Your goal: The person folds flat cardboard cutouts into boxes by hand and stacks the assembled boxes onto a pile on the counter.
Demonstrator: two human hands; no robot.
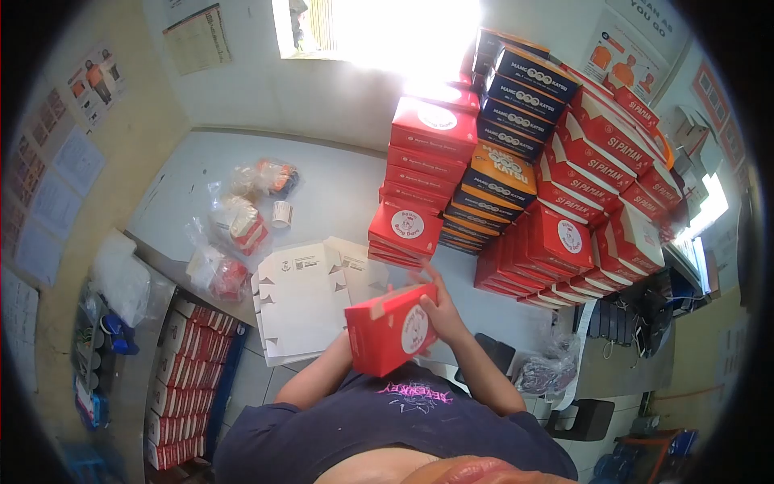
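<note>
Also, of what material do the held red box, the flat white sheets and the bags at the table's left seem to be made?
The red box: probably printed paperboard, smooth; crisp folds and a pale edge suggest it.
The flat white sheets: likely uncoated-looking card, matt, with cut notches.
The bags: apparently thin clear plastic, shiny and crinkled, showing red contents.

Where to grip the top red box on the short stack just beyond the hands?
Likely grip the red box by its straight left edge, coming from the left: bare tabletop lies there, while a taller red stack rises behind and Mang Katsu boxes stand at the right.
</note>
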